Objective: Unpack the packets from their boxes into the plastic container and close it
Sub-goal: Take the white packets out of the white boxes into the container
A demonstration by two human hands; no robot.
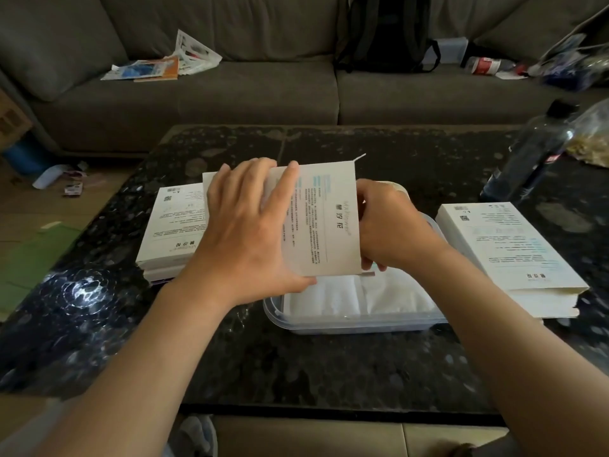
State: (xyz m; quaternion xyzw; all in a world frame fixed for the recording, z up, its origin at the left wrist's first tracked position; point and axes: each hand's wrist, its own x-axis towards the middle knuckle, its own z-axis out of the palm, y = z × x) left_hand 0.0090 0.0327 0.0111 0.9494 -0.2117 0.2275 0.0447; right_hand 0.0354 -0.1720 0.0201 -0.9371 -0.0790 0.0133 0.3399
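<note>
Packets [329, 298] already lie in the plastic container [356, 325]; directly above it the left hand [244, 232] clasps a box [324, 219], presumably so contents drop in, while the right hand [392, 225] curls at its end, grasp unclear.

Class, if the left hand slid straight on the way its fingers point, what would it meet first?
The left hand grips the box, fingers pointing away. Past the box's far edge the way looks free above the table, though depth is unclear.
</note>
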